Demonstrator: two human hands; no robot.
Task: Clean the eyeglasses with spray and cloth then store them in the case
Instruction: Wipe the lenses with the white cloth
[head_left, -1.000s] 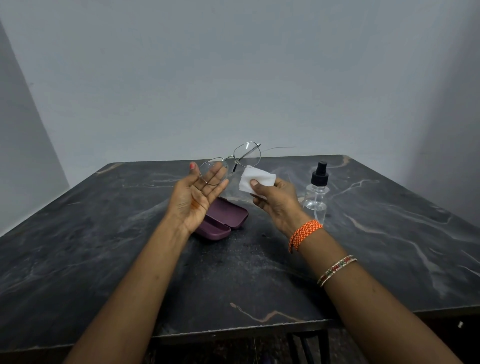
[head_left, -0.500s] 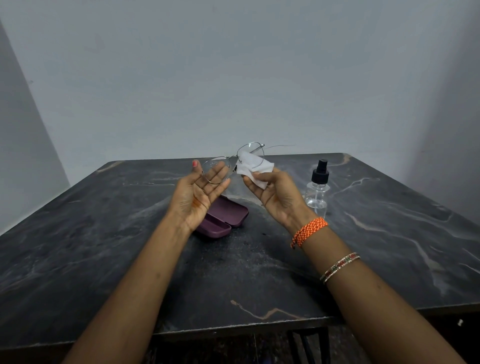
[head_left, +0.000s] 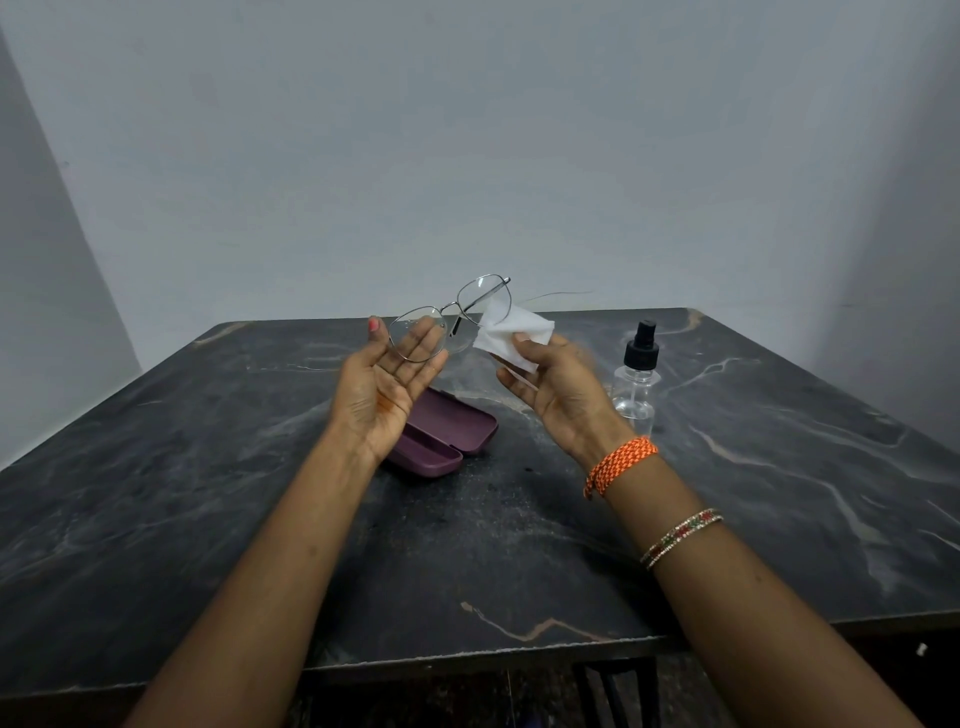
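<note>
Thin metal-framed eyeglasses (head_left: 480, 293) are held up above the table's far side. My left hand (head_left: 387, 387), palm up, pinches the left lens rim between thumb and fingers. My right hand (head_left: 558, 389) grips a folded white cloth (head_left: 514, 332) and presses its upper corner against the lower edge of the right lens. One temple arm sticks out to the right behind the cloth. A maroon case (head_left: 449, 431) lies open on the table below my left hand, which hides part of it. The clear spray bottle (head_left: 638, 382) with a black pump stands upright just right of my right hand.
The dark marble table (head_left: 779, 467) spreads wide on both sides, with its front edge near me. A grey wall stands close behind the far edge. Dark chair or frame parts (head_left: 613, 691) show under the front edge.
My right hand has lifted the cloth up and left from beside the glasses onto the right lens. My left hand has kept the glasses in nearly the same place.
</note>
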